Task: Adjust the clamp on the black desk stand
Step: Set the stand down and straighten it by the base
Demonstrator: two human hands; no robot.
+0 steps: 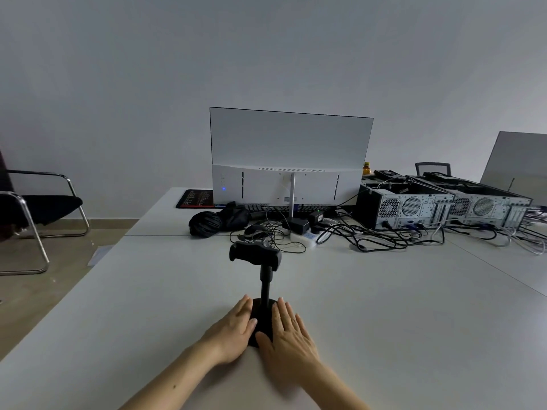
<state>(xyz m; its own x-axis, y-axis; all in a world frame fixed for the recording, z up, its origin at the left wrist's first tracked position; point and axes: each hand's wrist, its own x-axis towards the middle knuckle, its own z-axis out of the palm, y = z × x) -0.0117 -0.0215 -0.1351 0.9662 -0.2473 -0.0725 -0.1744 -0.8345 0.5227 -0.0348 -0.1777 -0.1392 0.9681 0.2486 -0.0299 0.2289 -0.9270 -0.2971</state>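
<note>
A black desk stand (264, 287) stands upright on the white table (399, 321), near its front. Its round base sits between my two hands. A thin post rises from the base to a wide black clamp (255, 253) at the top, which holds nothing. My left hand (235, 329) lies flat against the left side of the base, fingers extended. Flat against the right side of the base rests my right hand (288, 332). Both hands partly hide the base. Neither hand touches the clamp.
Behind the stand are a white monitor (290, 161) seen from the back, a black bag (217, 221), a mouse (256, 230), a power strip (305, 238) and tangled cables (370, 235). Two open PC cases (444, 205) lie at the right. A black chair (38, 208) stands left of the table.
</note>
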